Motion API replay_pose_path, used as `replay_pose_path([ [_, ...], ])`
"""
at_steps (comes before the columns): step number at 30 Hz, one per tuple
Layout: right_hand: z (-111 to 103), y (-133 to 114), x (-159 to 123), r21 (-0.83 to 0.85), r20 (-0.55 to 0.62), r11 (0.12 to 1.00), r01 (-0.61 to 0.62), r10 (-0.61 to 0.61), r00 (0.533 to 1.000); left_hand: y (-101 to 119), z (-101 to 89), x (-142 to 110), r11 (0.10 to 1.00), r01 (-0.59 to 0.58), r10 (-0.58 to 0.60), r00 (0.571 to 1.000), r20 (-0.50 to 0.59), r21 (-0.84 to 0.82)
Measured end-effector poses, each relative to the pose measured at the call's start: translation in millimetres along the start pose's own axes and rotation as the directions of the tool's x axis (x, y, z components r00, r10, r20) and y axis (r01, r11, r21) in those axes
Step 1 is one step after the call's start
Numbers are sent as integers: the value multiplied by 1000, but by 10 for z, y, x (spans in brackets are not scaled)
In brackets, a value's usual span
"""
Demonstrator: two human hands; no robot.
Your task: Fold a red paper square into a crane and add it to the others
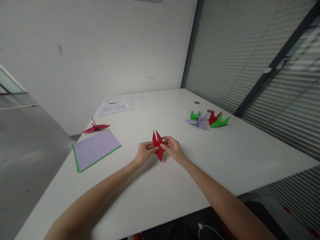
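Observation:
A red folded origami paper (160, 155) is held just over the white table, between both hands. Two narrow points with a slit between them stick up at its far end, and a single point faces me. My left hand (145, 152) pinches its left edge, thumb on top. On the other edge my right hand (173, 148) grips it the same way, thumb on the front and fingers behind. The fingertips behind the paper are partly hidden.
On the white table (140, 206), a red paper crane (96, 127) sits left, beside purple and green paper sheets (97, 148). Several folded cranes, including a purple one (200, 122) and a green one (220, 122), stand at the right. Written papers (115, 107) lie farther back.

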State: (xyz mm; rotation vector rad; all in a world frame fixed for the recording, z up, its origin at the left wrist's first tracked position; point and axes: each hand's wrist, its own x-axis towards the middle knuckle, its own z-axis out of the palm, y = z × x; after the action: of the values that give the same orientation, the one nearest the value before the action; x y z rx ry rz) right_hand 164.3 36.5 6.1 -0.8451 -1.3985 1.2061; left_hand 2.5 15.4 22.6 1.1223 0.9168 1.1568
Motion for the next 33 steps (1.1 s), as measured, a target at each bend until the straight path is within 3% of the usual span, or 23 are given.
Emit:
replay_pose_path([
  [4, -24, -40, -4, -102, 20, 994, -27, 29, 999, 8, 0, 2, 1000, -13, 13, 1000, 3, -4],
  [9, -43, -70, -8, -189, -5, 981, 51, -53, 999, -13, -16, 14, 998, 56, -57, 998, -25, -23],
  [15, -20, -69, -15, -179, 13, 983, 42, -40, 999, -45, -15, 30, 1000, 9, -9, 999, -42, 11],
  [23, -62, -15, 17, -152, 10, 988, -8, 9, 1000, -18, -23, 11, 997, 65, -64, 998, 23, -45],
  [28, -20, -43, -3, -12, -1, 991, -133, 133, 991, -31, -31, 34, 999, -41, 41, 999, -18, 12],
  [33, -15, -73, -7, -56, 45, 991, -119, 121, 992, -60, -51, 56, 994, -86, 89, 995, -44, 63],
])
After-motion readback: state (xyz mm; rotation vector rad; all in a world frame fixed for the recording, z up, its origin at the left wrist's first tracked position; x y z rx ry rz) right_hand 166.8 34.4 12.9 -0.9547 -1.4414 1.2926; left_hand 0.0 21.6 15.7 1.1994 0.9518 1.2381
